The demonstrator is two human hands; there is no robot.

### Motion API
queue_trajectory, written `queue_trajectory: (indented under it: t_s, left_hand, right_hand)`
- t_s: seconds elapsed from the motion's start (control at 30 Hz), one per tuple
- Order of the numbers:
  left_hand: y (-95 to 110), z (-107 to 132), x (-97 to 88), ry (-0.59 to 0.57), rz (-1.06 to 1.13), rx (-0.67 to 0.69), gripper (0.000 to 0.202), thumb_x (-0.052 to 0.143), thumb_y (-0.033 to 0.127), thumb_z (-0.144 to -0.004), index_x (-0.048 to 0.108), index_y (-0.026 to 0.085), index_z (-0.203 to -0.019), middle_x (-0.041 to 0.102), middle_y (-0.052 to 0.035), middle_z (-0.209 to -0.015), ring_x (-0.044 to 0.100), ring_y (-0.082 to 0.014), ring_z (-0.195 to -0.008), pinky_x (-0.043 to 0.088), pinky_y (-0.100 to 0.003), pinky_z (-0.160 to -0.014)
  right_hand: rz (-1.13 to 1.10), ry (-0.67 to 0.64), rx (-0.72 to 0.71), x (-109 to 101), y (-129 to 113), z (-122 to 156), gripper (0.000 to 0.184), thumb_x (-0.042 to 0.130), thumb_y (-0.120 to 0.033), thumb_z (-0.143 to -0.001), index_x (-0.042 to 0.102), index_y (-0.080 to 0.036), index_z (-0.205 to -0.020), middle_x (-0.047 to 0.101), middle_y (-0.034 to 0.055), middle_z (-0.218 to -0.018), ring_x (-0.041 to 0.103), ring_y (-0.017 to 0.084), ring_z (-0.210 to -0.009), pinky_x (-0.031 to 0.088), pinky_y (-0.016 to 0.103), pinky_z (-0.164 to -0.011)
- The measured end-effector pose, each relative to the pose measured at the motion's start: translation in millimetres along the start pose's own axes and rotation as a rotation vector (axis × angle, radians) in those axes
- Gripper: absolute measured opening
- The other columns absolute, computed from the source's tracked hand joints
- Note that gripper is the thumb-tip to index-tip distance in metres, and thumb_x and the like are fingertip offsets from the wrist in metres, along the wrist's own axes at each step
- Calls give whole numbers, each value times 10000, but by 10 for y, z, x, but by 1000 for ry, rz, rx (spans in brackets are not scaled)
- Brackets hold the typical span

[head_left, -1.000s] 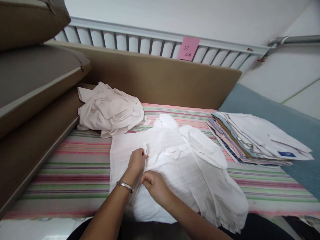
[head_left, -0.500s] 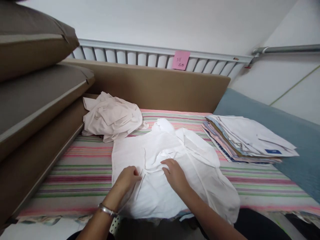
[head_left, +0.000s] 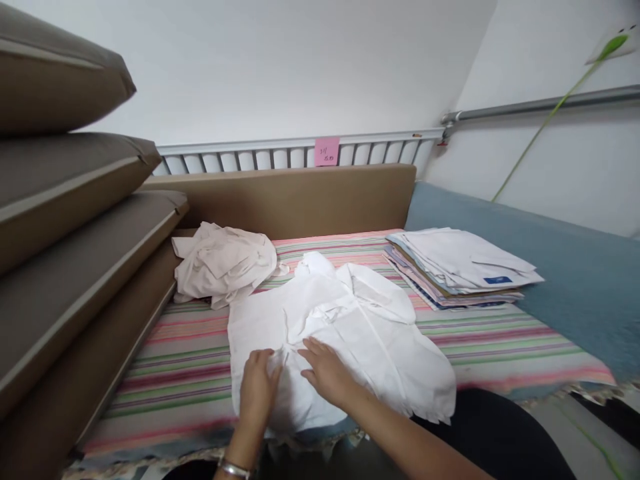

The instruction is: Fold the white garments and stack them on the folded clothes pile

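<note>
A white garment, probably a shirt, lies spread and rumpled in front of me. Gathered creases and thin ties meet near its middle. On its left part rests my left hand, thumb and fingers apart beside the gathered spot. Just right of that spot, my right hand lies on the fabric with fingers stretched out and the thumb apart. Neither hand is visibly pinching the cloth. A silver bracelet circles my left wrist.
A crumpled cream cloth lies at back left. At right sits a stack of folded clothes, white on top. Brown cushions are piled along the left. Beneath everything is a striped cover. A brown board stands before the radiator.
My head view has tilted up and shifted right. The left hand's thumb and fingers have parted from a pinch on the garment. My right hand has moved closer to the left.
</note>
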State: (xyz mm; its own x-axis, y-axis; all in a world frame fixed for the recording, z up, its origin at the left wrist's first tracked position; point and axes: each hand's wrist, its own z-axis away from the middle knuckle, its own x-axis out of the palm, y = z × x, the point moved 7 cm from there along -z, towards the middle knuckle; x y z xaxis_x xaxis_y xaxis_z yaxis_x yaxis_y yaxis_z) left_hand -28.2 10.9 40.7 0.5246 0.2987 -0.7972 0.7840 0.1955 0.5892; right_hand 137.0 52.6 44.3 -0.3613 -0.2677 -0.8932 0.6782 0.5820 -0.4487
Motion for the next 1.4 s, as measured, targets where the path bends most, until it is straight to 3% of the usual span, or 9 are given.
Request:
queue_trajectory:
  t_s: [0.1,0.2,0.4,0.77,1.0,1.1,1.2,1.3,1.4]
  left_hand:
    - [142,147,115,13,-124,64,210,477,191,-744,620,169,-897,564,-83,-1007,519,-199,-946,375,-307,-862]
    - [109,155,102,-22,-217,39,208,420,114,-742,620,157,-778,573,-79,-905,518,-189,-895,371,-294,-826]
    - [-49,169,-100,-97,-326,-50,186,439,137,-750,624,155,-757,586,-72,-900,517,-183,-902,350,-281,-822]
    - [-85,289,-79,-129,-329,-52,175,449,83,-723,608,134,-670,598,-74,-846,537,-150,-860,362,-246,-794]
    - [-173,406,-107,-163,-277,-10,139,501,87,-702,611,156,-652,604,-86,-1054,513,-162,-1052,347,-261,-923]
    - [-129,398,-165,-90,-276,14,159,493,171,-754,636,159,-820,582,-100,-1149,487,-189,-1124,333,-314,-990]
    - [81,348,-120,34,-306,120,340,421,238,-820,555,155,-1122,520,-109,-1270,434,-202,-1208,331,-360,-1025]
    - [345,293,151,62,-370,259,470,405,300,-842,409,156,-1289,394,-104,-1394,301,-229,-1312,334,-406,-1033]
    - [459,242,456,40,-458,300,569,419,404,-836,365,115,-1323,349,-140,-1415,250,-271,-1331,319,-442,-1039]
  right_hand:
    - [3,-52,-12,30,24,42,480,540,-297,-776,505,-216,-1249,368,94,-1406,247,265,-1324,180,451,-1064]
    - [-3,-103,-19,34,125,94,502,548,-298,-764,500,-219,-1257,360,95,-1410,262,257,-1319,196,450,-1059]
    - [-18,-165,-51,-24,316,149,558,558,-281,-740,465,-246,-1290,342,62,-1420,266,228,-1321,220,412,-1061]
    - [-6,-143,-80,12,326,199,570,540,-280,-751,437,-233,-1310,320,73,-1431,246,217,-1330,188,405,-1070]
    - [-38,-125,-87,43,356,203,559,515,-278,-758,437,-229,-1310,302,61,-1440,222,208,-1338,170,408,-1073]
    - [-46,-124,-96,44,355,211,555,517,-275,-760,439,-227,-1308,308,63,-1438,219,206,-1339,169,403,-1074]
    - [-50,-114,-101,48,362,218,557,523,-276,-762,437,-218,-1310,307,69,-1439,212,208,-1341,162,403,-1076]
    - [-54,-96,-111,56,369,224,552,527,-280,-764,438,-235,-1307,306,60,-1440,213,205,-1341,162,406,-1077]
    - [-63,-80,-120,54,372,227,544,532,-274,-763,447,-240,-1299,314,59,-1437,221,207,-1339,166,411,-1077]
